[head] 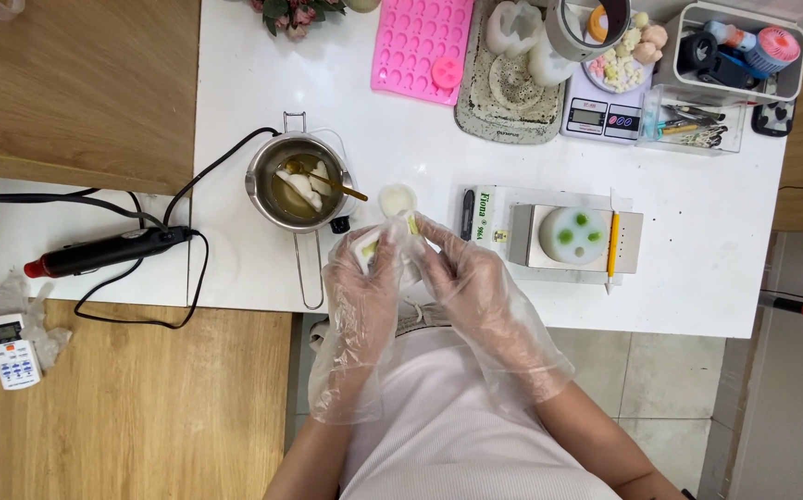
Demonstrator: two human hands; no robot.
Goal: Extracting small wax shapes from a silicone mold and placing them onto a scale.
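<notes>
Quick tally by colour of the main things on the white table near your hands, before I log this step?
Pink: 1, silicone mould tray
Silver: 1, melting pot
White with green spots: 1, round piece on the small scale
Yellow: 1, pen-like tool
Black and red: 1, heat gun
Total: 5

Left hand and right hand, both gloved, hold a small white mould.
</notes>
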